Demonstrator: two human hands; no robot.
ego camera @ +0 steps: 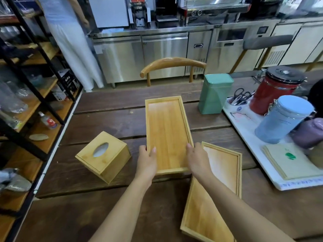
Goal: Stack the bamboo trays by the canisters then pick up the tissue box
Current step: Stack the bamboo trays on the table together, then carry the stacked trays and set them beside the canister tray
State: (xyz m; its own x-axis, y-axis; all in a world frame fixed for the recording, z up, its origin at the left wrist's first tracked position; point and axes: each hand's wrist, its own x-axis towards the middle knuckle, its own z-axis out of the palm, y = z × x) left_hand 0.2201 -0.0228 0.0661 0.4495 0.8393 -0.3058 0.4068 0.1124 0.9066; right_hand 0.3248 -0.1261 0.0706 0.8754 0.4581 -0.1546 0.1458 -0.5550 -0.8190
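A bamboo tray (167, 131) is held near the middle of the dark wooden table (108, 123). Its near end is gripped on both long sides: the left hand (146, 161) is wrapped on the left rim with the thumb inside, and the right hand (197, 160) is closed on the right rim. The near end looks lifted a little off the table, and a shadow is seen under it.

A second bamboo tray (213, 198) is laid flat to the right and nearer, turned at a slant. Its far corner is tucked just beside the right hand and partly hidden by the right arm.

The bamboo tissue box (103, 156) is set to the left of the held tray, apart from it, with its oval hole on top.

Beyond the held tray, to the right, a green tin canister (214, 95) is stood on the table. Next to it a long white tray (253, 147) is placed, and on it are a red canister (274, 89) with a black lid, a pale blue canister (284, 119), a small cup of scissors (239, 98), a purple pot (309, 133) and a stack of paper napkins (288, 159).

A wooden chair (173, 65) is pushed in at the far side of the table. Black shelves (35, 95) are seen on the left, and steel counters (157, 51) at the back, where a person (73, 46) in white is stood.
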